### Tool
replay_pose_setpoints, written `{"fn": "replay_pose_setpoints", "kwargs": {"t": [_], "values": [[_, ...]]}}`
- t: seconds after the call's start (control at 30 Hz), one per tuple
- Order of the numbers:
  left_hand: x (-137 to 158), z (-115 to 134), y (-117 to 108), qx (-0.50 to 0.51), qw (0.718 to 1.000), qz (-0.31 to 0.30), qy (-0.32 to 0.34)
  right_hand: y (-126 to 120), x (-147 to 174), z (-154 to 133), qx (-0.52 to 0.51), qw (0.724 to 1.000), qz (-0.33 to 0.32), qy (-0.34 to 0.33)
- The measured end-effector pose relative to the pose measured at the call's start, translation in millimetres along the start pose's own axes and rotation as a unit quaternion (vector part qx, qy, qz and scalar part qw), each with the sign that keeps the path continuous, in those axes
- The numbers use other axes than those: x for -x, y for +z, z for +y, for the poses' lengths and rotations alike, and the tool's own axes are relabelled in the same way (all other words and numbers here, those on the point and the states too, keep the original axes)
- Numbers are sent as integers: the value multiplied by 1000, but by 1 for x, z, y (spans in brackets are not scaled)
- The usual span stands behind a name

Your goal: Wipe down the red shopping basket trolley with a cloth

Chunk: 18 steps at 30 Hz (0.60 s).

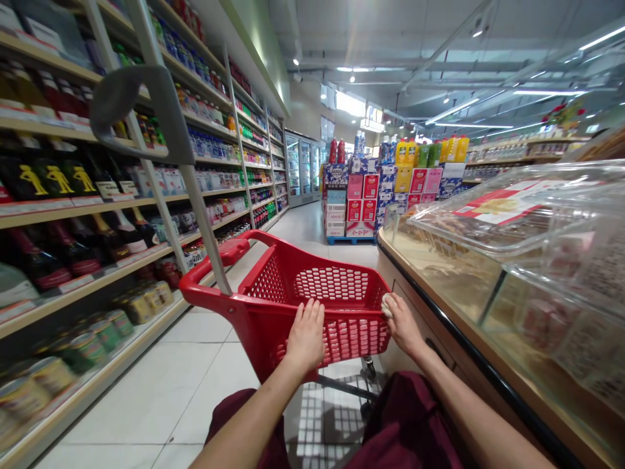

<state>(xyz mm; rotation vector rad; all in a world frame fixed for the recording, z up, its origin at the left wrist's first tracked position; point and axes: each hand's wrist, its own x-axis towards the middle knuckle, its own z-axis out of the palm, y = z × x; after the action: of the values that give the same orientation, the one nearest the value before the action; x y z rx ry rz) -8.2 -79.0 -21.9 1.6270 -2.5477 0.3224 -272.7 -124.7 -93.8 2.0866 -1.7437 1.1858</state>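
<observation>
A red plastic shopping cart (278,251) with a perforated basket stands right before me. My left hand (306,333) lies over its near rim, fingers stretched out and close together, the thumb hidden. At the right corner of the basket, my right hand (403,324) is closed on a small white cloth (387,305) pressed against the rim. No goods show in the visible part of the basket. A grey upright handle (183,124) on a metal pole rises from the cart's left side. Part of a black wheel (367,409) shows underneath.
Tall shelves (146,195) with bottles and cans line the left side. A glass-topped wooden counter (430,306) runs close along the right, with clear plastic packs (527,202) on it. Ahead are stacked drink boxes (361,202) on a blue pallet (349,240) and glass-door fridges (300,166).
</observation>
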Motion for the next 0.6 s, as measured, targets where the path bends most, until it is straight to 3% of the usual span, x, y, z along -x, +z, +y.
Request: {"fn": "replay_pose_setpoints", "kwargs": {"t": [0.1, 0.23, 0.33, 0.43, 0.5, 0.6], "values": [[-1, 3, 1, -5, 1000, 13, 0, 15, 2, -30, 3, 999, 38, 35], [0, 1, 0, -6, 1000, 6, 13, 30, -2, -77, -9, 1000, -16, -25], [2, -11, -1, -15, 1000, 16, 1, 15, -2, -64, 15, 999, -40, 8], [6, -23, -1, -35, 998, 45, -34, -4, 2, -33, 48, 994, 5, 96], [7, -26, 0, -44, 997, 50, -36, -3, 3, -30, 57, 990, 26, 122], [7, -24, 2, -48, 997, 44, -29, 14, 2, -56, 35, 998, 4, 53]]}}
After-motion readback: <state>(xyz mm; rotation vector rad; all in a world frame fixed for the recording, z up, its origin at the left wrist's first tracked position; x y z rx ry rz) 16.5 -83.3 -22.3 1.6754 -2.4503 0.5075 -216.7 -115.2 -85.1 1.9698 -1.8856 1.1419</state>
